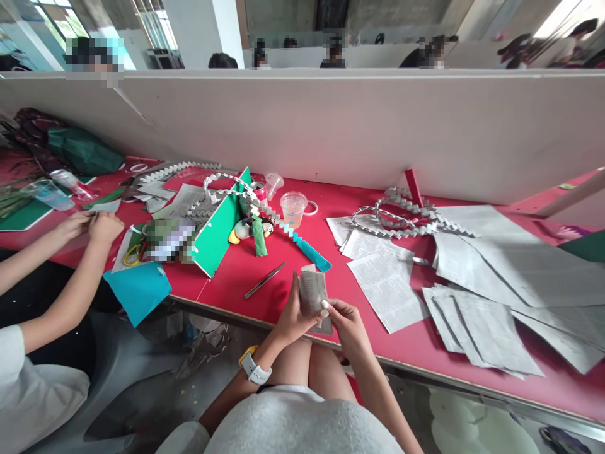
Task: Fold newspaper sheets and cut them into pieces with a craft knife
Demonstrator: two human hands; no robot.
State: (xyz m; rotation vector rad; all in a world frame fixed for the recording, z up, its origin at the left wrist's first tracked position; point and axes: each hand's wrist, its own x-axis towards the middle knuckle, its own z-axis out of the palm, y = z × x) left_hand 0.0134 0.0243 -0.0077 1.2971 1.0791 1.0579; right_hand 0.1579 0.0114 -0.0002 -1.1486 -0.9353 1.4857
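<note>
Both my hands hold one small folded strip of newspaper [312, 292] upright over the near edge of the red table [265, 277]. My left hand [292, 317], with a white and yellow watch on its wrist, grips the strip from the left. My right hand [348, 322] pinches its lower right side, thumb on the front. Metal tweezers [264, 280] lie on the table just left of my hands. A folded paper chain with a teal end [309, 250] lies just beyond them.
Loose newspaper sheets [477, 284] cover the table's right half, with a folded paper ring [401, 217] behind them. A green board [218, 227], a plastic cup [293, 208] and a can stand further back. A co-worker's hands [92, 226] work at the left. A white partition [331, 126] backs the table.
</note>
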